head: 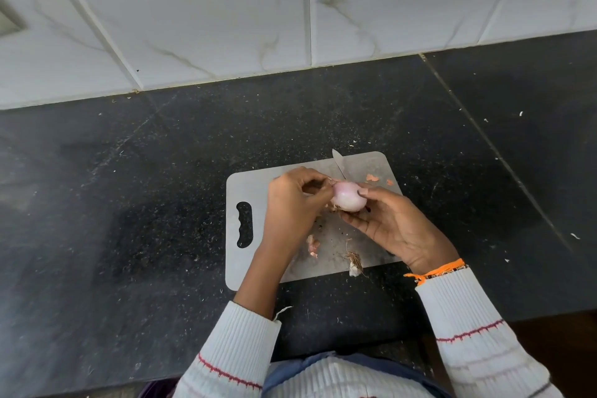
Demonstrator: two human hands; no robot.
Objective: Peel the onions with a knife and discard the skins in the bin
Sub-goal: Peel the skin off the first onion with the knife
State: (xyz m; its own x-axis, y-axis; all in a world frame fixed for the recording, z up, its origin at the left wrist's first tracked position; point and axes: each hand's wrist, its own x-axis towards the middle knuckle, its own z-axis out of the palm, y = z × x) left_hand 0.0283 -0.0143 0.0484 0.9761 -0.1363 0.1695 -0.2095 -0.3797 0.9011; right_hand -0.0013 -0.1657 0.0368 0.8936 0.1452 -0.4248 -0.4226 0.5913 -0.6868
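1. Cradling a pale pink, mostly peeled round onion [349,200] above the board, the right hand [397,226] curls its fingers under it, with the thumb pressed on its top.
2. At the onion's left end, the left hand [292,203] pinches a bit of papery skin between thumb and fingertips.
3. A silver knife blade [339,165] sticks out behind the onion, pointing toward the wall; its handle is hidden, so I cannot tell which hand holds it.
4. The light grey rectangular plastic chopping board [255,184], with a wavy handle slot at its left end, carries orange-pink skin scraps [373,177] near its far right corner, a pinkish peel piece [312,245] and a cut root end with brown fibres [354,263] at its near edge.
5. No bin or readable writing shows.
6. The black speckled stone counter [129,203] lies open to the left, right and back of the board, up to the white marbled wall tiles [193,10].
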